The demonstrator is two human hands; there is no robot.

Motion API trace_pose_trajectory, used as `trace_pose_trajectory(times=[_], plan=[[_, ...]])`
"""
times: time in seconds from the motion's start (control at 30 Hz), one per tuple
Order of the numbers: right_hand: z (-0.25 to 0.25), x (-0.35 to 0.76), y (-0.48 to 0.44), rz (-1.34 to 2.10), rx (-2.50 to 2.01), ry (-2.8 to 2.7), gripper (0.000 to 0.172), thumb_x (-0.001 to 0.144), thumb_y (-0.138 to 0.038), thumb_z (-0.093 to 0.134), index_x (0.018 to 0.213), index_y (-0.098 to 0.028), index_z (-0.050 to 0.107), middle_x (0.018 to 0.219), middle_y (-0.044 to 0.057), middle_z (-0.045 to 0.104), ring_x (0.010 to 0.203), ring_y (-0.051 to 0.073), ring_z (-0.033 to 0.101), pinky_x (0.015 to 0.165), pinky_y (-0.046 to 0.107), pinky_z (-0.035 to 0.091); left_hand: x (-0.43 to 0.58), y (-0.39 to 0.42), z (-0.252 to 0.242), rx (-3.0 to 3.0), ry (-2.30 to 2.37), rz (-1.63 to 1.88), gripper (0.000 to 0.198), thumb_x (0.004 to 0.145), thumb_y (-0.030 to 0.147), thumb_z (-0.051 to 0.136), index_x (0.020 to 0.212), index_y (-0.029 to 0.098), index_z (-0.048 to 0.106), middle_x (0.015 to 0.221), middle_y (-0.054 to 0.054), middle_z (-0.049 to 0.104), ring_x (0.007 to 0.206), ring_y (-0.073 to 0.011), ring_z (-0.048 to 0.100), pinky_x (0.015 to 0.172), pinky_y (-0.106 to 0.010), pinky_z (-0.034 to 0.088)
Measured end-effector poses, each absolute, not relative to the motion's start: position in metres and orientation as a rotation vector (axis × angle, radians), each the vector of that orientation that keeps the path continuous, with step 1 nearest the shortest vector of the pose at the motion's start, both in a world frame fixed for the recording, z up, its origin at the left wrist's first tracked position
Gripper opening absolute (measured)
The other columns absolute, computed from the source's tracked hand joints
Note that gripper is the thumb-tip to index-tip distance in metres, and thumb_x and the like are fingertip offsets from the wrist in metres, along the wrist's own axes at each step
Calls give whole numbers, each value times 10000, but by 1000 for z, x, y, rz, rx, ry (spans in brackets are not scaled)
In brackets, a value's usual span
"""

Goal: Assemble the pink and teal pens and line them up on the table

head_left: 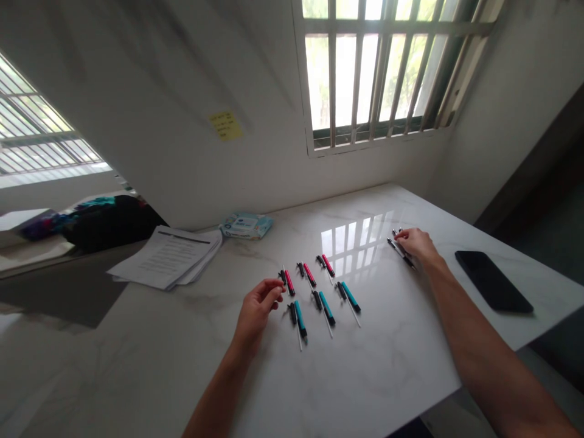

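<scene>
On the white marble table (365,365) lie two rows of pens: three pink pens (309,274) at the back and three teal pens (326,307) in front, each beside a dark part and a thin refill. My left hand (258,310) hovers just left of the leftmost pink pen (289,282), its fingers curled and pinched near that pen's dark end. Farther right, my right hand (417,243) rests on a small bunch of dark pens (401,250), fingers closed over them.
A black phone (493,281) lies at the table's right edge. A stack of printed papers (168,255) and a blue tissue pack (246,225) sit at the back left. A dark bag (109,222) rests beyond. A barred window (374,67) is behind.
</scene>
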State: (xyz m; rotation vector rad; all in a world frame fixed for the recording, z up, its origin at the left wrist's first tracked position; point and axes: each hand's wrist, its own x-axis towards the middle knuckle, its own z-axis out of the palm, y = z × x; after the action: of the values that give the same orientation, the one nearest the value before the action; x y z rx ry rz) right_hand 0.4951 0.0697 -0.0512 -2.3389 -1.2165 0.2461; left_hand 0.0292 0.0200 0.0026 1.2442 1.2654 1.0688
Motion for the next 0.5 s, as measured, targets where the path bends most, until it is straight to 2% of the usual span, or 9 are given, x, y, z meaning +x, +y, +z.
trace_pose_trajectory(times=[0.27,0.37,0.5], plan=[[-50,509,64,199,-2336,-1137,294,826,-237,630,1040,-232,832,1057,127,793,960,293,719,807,345,501,26,22,1,1273,1258,1056,300,736,404,761,927,177,723,876,-44,703,746,-150,581,682,-244,456],[-54,508,64,232,-2365,-1187,280,834,-334,666,1018,-205,834,1009,153,790,944,314,715,779,363,500,27,20,2,1285,1257,1054,293,741,399,756,928,176,718,887,-51,708,753,-153,579,684,-246,455],[-59,500,66,234,-2373,-1221,304,705,-431,790,889,-195,842,896,151,782,891,318,708,749,368,499,29,19,3,1306,1242,1042,275,751,393,743,915,174,718,873,-48,704,749,-154,576,679,-253,452]])
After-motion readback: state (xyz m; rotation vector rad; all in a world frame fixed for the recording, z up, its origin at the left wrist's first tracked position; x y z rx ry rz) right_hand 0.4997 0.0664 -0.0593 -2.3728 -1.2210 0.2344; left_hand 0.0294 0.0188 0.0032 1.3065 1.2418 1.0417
